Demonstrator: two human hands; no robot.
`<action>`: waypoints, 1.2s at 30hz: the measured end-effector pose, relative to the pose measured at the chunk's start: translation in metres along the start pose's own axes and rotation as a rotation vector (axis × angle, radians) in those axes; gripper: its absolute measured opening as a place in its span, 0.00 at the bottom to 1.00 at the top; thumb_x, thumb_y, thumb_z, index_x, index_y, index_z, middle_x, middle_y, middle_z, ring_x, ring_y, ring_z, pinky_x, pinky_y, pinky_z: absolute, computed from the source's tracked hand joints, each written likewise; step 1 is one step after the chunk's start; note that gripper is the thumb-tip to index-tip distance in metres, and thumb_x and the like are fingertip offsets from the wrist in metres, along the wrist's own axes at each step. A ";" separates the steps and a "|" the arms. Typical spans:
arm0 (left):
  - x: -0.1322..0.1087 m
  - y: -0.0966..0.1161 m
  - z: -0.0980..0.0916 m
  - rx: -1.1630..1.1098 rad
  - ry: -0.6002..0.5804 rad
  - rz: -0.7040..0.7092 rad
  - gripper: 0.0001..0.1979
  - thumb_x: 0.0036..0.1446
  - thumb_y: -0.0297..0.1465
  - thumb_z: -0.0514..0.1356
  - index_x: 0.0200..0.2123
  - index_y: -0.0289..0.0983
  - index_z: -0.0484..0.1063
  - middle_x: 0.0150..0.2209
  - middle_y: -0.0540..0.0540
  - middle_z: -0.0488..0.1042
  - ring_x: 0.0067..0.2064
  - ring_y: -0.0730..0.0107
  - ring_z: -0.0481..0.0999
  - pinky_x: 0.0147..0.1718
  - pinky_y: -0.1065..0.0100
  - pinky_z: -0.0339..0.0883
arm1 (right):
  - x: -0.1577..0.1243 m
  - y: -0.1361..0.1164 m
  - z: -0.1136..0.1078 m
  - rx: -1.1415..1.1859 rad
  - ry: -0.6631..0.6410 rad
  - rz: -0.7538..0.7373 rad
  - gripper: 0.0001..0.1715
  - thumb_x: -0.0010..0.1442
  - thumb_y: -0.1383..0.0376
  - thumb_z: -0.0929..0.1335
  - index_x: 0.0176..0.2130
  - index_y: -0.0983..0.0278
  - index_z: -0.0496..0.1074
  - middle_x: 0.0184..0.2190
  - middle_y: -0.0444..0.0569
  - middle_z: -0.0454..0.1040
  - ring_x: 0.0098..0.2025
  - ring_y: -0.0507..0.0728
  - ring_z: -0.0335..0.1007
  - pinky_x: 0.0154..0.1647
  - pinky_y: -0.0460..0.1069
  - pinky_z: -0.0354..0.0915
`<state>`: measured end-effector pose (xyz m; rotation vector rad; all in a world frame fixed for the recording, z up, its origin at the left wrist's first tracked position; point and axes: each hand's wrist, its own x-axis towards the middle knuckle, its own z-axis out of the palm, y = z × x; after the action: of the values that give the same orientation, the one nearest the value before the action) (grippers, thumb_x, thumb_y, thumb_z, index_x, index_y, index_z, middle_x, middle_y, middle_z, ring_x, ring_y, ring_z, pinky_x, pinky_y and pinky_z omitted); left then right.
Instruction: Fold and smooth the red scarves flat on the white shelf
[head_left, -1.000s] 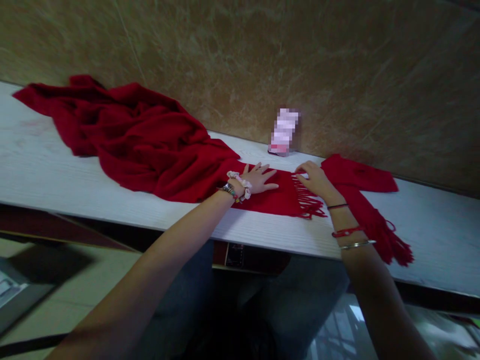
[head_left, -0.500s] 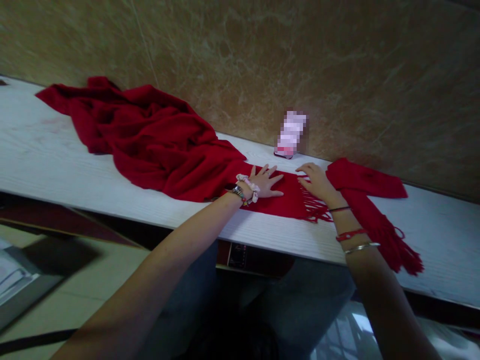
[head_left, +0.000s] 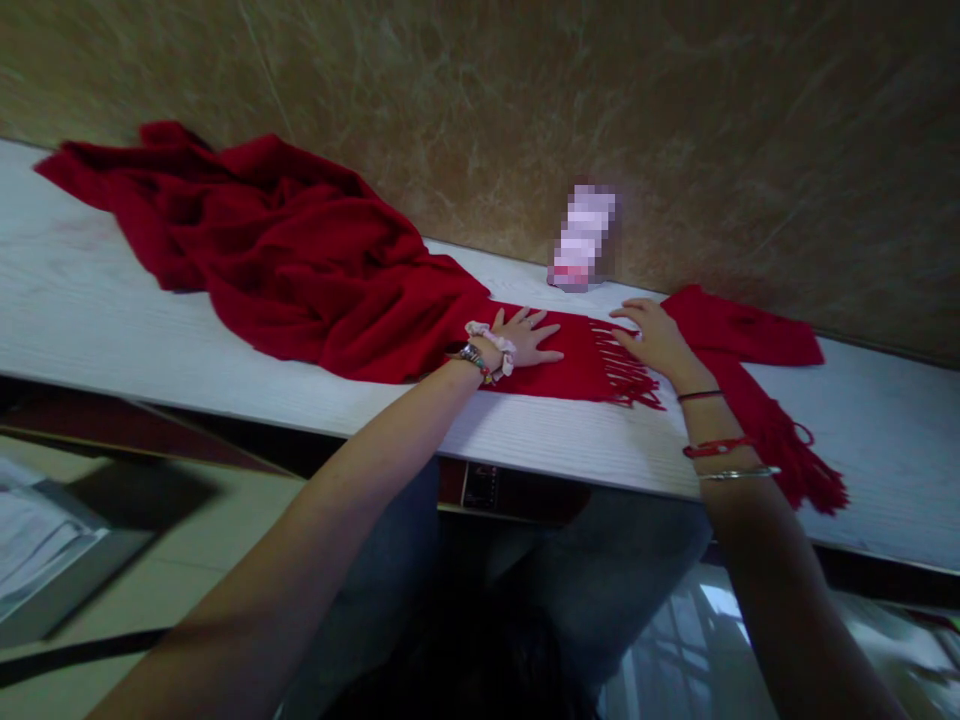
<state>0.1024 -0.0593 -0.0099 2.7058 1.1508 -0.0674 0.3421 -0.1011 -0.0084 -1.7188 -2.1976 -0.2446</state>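
A long red scarf (head_left: 315, 260) lies bunched along a white wooden table (head_left: 112, 330), its fringed end (head_left: 626, 372) spread flat near the middle. My left hand (head_left: 529, 338) rests flat on the scarf just behind the fringe, fingers spread. Just right of the fringe, my right hand (head_left: 654, 335) lies with fingers apart, its fingertips at the scarf's far corner. A second red scarf (head_left: 750, 375) is folded to the right of my right wrist, its tassels hanging over the front edge.
A small pinkish object (head_left: 581, 240), blurred out, stands against the brown marbled wall (head_left: 675, 120) behind my hands. Below the table edge are my knees and a tiled floor, with a grey box (head_left: 52, 560) at lower left.
My right hand has slid a little to the right along the fringe; my left hand stays pressed on the scarf. The view has shifted slightly.
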 end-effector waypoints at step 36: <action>0.003 0.002 0.003 0.034 0.018 0.046 0.31 0.61 0.49 0.43 0.63 0.42 0.47 0.66 0.45 0.41 0.66 0.55 0.39 0.60 0.49 0.40 | 0.003 -0.044 -0.021 0.039 -0.419 -0.231 0.09 0.47 0.69 0.65 0.30 0.64 0.74 0.30 0.48 0.75 0.34 0.55 0.69 0.37 0.49 0.62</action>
<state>0.1061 -0.0594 -0.0126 2.7671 1.1012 -0.0572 0.3025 -0.1165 0.0152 -1.6071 -2.6823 0.1171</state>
